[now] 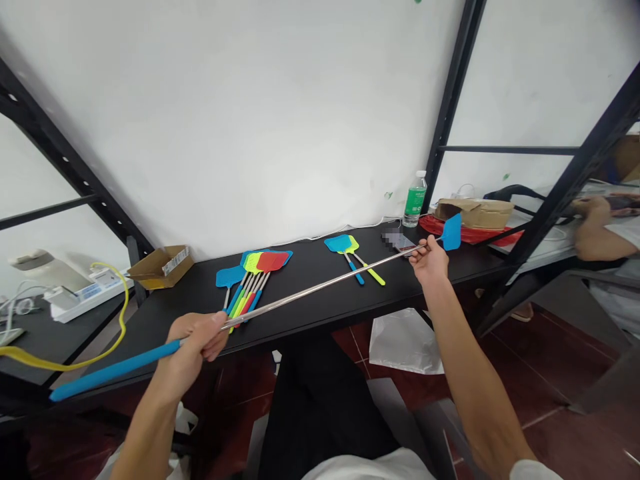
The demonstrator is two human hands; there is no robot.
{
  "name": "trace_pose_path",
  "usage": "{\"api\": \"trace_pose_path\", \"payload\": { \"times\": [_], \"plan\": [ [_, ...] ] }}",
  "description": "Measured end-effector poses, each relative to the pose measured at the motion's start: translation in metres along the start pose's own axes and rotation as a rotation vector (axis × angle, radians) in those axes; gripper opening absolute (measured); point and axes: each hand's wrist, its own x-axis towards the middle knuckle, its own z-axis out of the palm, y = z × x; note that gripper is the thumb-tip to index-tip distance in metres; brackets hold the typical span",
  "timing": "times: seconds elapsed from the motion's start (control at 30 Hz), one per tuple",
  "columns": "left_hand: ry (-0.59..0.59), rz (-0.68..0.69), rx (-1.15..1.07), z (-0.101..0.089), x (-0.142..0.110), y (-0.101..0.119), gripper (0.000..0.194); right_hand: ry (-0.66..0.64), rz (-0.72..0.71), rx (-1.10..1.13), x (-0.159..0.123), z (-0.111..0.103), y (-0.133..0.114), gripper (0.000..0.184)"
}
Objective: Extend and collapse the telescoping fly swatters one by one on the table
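A pile of fly swatters is laid on a black shelf board, with two more swatters placed right of the pile and a cardboard box left of it.

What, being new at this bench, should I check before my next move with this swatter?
1. Left hand gripping the blue handle, right hand on the steel shaft: ok.
2. Blue swatter head apart from the water bottle: ok.
3. Shaft clear of the stacked fly swatters: cannot tell.
4. Shaft clear of the pixelated object: cannot tell.
5. Co-worker's hand away from the swatter head: ok.
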Motion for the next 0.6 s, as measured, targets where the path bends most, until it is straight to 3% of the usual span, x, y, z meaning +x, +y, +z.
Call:
{"api": "trace_pose_path", "payload": {
  "times": [0.3,0.47,0.6],
  "plan": [
    [0.164,-0.04,-0.242,-0.013,0.007,-0.005,0.052,-0.123,0.061,-0.075,-0.006,0.006,0.013,0.032],
    [0.397,-0.106,-0.307,-0.02,0.011,0.006,0.047,-0.239,0.161,-0.14,-0.011,0.011,0.018,0.016],
    [0.588,-0.162,-0.326,-0.029,0.016,0.012,0.041,-0.28,0.162,-0.122,-0.015,0.017,0.019,0.014]
  ]
}}
